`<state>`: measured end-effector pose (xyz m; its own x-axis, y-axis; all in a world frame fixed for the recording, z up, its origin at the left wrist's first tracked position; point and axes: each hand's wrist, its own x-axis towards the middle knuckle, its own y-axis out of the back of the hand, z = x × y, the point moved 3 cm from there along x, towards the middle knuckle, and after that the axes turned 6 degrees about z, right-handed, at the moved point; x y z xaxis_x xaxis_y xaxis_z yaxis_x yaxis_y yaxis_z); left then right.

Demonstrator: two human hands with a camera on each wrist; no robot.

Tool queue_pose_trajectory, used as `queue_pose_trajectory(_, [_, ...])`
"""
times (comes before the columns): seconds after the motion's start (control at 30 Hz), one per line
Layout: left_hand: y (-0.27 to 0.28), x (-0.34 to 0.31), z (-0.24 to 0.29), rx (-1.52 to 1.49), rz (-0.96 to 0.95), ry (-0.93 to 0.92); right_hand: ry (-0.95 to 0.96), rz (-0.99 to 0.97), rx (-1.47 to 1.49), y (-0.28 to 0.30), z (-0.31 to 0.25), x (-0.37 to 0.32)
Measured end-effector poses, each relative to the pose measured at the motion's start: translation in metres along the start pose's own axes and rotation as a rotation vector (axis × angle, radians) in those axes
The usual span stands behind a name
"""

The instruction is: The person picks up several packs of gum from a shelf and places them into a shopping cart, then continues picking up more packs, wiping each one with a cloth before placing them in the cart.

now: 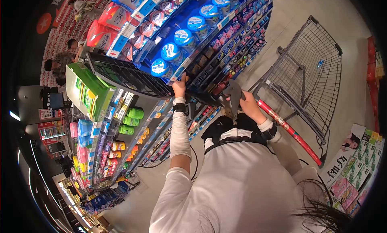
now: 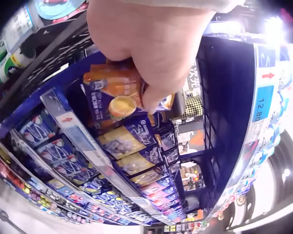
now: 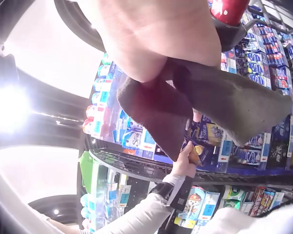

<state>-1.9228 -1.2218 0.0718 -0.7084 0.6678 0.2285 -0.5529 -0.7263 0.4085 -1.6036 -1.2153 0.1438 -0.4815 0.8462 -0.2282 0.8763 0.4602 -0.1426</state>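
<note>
At the shelf edge below the blue-lidded tubs (image 1: 161,67) is my left hand (image 1: 179,87). The left wrist view shows that hand (image 2: 151,48) with thumb and fingers round an orange and purple packet (image 2: 112,92), above a row of purple and yellow packets (image 2: 124,141). My right hand (image 1: 250,108) grips a dark grey, soft-looking item (image 1: 234,91) beside the shelves. In the right wrist view this item (image 3: 234,97) hangs in two flaps under the right hand (image 3: 156,39), whose fingertips are mostly hidden.
A wire shopping cart (image 1: 310,71) with a red handle (image 1: 290,132) stands to the right. A black mesh rack (image 1: 125,75) juts out at the left, above shelves of bottles. Two people are at the far left. Posters (image 1: 354,168) lie low on the right.
</note>
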Motion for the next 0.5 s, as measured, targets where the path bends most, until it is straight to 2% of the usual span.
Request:
queue_pose_trajectory(0.13, [-0.001,-0.003,0.005,0.104,-0.12,-0.142,0.05,-0.017,-0.036,0.0,0.001,0.0])
queue_pose_trajectory(0.2, [-0.003,0.002,-0.012,-0.018,-0.032,0.006,0.051,-0.025,-0.021,-0.001,-0.001,0.0])
queue_pose_trajectory(0.27, [-0.004,0.001,-0.005,-0.068,-0.028,0.043,0.062,-0.025,-0.031,-0.002,-0.003,0.0])
queue_pose_trajectory(0.33, [-0.007,-0.001,-0.006,0.144,0.025,-0.202,0.068,-0.026,-0.044,-0.002,0.001,-0.001])
queue_pose_trajectory(0.37, [-0.004,-0.002,-0.004,0.147,0.019,-0.202,0.06,-0.024,-0.024,-0.002,0.005,-0.001])
queue_pose_trajectory(0.43, [0.003,-0.004,0.009,0.387,-0.084,-0.328,0.048,-0.017,0.003,-0.001,0.008,0.0])
queue_pose_trajectory(0.47, [0.005,-0.004,0.022,0.389,-0.092,-0.33,0.045,-0.029,-0.019,-0.001,0.009,0.0])
queue_pose_trajectory(0.5, [0.007,-0.006,0.032,0.515,-0.158,-0.293,0.039,-0.043,-0.041,-0.001,0.009,-0.001])
